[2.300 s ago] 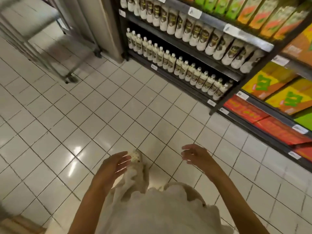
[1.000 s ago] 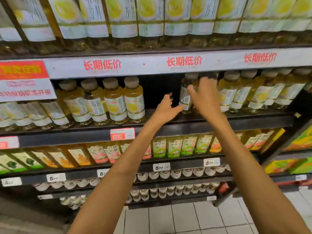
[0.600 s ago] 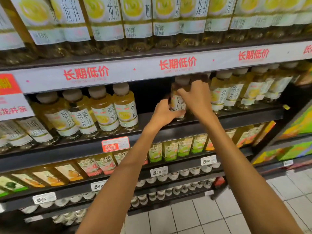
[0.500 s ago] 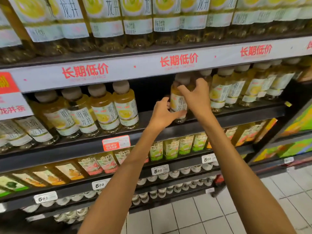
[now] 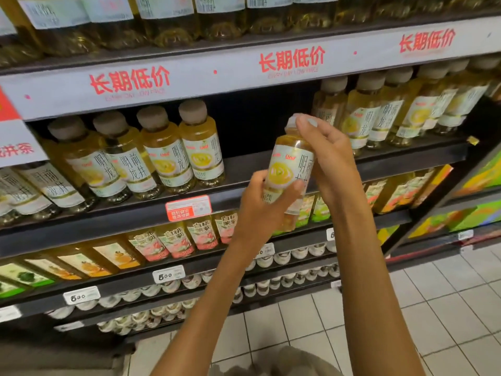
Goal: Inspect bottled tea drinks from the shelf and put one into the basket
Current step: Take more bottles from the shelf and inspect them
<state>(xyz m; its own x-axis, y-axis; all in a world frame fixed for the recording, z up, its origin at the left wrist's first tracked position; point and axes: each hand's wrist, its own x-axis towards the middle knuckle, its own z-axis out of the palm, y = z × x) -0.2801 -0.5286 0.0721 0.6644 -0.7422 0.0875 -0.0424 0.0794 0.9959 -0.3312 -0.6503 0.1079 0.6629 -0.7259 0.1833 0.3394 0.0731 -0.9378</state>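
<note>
A bottle of yellow tea [image 5: 290,169] with a white label and pale cap hangs upright in front of the shelf, off the board. My left hand [image 5: 261,206] grips its lower half from the left, thumb across the label. My right hand [image 5: 329,156] holds its upper part from the right, fingertips on the cap. More of the same tea bottles [image 5: 162,150] stand in a row on the shelf to the left, others [image 5: 390,109] to the right. No basket is in view.
A dark gap in the shelf row [image 5: 257,126] lies behind the held bottle. The white price strip [image 5: 217,71] with red characters runs above. Lower shelves hold small tea bottles [image 5: 176,240] and capped bottles [image 5: 271,283]. Tiled floor [image 5: 406,321] at bottom right.
I turned from the floor up to the shelf. Both hands reached into the row, closed around one bottle and have drawn it off the shelf toward me.
</note>
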